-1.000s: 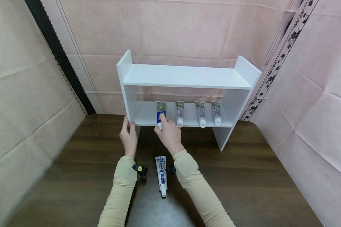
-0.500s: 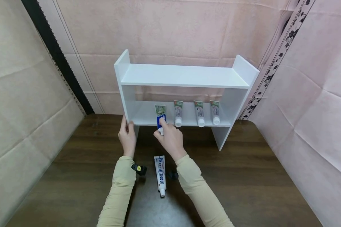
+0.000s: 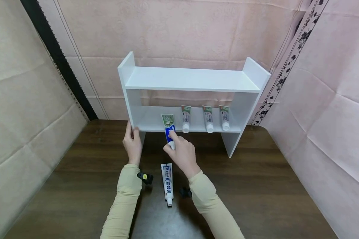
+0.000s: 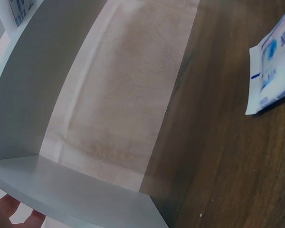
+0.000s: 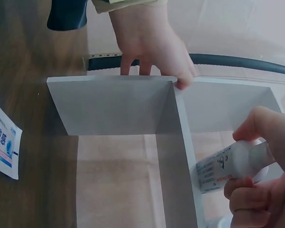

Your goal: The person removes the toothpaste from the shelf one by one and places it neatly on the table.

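Observation:
My right hand (image 3: 182,154) pinches a blue-and-green toothpaste tube (image 3: 168,122) near its white cap, in front of the lower board's edge. In the right wrist view, thumb and curled fingers close on the cap end of this tube (image 5: 216,168), whose printed back shows. My left hand (image 3: 132,146) grips the left side panel of a white two-tier shelf (image 3: 191,79); the right wrist view shows the left thumb on the panel's front edge, fingers outside. A white-and-blue toothpaste tube (image 3: 167,182) lies on the table between my forearms, cap towards me.
Three small tubes stand or lean on the lower board: a left one (image 3: 186,117), a middle one (image 3: 208,117) and a right one (image 3: 224,116). The shelf stands on a brown wooden table (image 3: 272,192). Pale cloth (image 3: 191,30) hangs behind and at both sides.
My right hand has drawn the blue-and-green toothpaste tube forward off its spot on the lower board, towards me, tilting it slightly. My left hand keeps its grip on the side panel.

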Tool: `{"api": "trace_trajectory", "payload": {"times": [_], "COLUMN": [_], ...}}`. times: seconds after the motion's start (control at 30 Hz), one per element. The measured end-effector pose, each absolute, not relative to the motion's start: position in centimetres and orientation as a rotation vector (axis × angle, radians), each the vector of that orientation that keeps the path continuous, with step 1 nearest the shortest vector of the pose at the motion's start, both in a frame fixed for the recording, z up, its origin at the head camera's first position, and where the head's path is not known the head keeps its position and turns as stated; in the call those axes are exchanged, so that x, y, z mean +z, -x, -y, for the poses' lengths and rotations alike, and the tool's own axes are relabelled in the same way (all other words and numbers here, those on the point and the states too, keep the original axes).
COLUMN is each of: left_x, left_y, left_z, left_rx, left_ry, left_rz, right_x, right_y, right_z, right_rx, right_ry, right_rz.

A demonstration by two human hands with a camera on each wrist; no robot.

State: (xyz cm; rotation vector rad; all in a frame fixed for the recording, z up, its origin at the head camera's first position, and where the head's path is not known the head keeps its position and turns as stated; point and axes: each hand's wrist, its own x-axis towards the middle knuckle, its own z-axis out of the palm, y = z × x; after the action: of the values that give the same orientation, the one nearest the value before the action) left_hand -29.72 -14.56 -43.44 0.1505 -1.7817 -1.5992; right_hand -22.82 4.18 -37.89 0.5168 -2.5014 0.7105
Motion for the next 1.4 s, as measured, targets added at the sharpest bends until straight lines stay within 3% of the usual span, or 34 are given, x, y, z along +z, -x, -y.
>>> {"api": "trace_trajectory", "payload": {"times": [0.9,1.0,1.13,1.4], "left_x": [-43.4,-42.1,-40.5,-40.6], "left_y": [29.7,28.6,27.2,27.2], "left_z": [14.6,14.3,13.7,13.8], "left_rx": [-1.622,-1.639,-1.656,-1.668], "left_ry": [-0.14,-0.142,-0.129,-0.139], "left_rz": [1.774,1.781,1.779,1.784], "right_x": [-37.3,-37.2,-37.8,-40.4], "right_y": [16.4,15.8,15.7,16.6], "right_z": [-9.5,-9.9,-10.5,-11.6], "right_rx": [0.737,0.721,0.683,0.624], "right_ry": [-0.462,-0.443,-0.415,-0.313], "right_rz": [2.347,2.362,2.388,2.491]}}
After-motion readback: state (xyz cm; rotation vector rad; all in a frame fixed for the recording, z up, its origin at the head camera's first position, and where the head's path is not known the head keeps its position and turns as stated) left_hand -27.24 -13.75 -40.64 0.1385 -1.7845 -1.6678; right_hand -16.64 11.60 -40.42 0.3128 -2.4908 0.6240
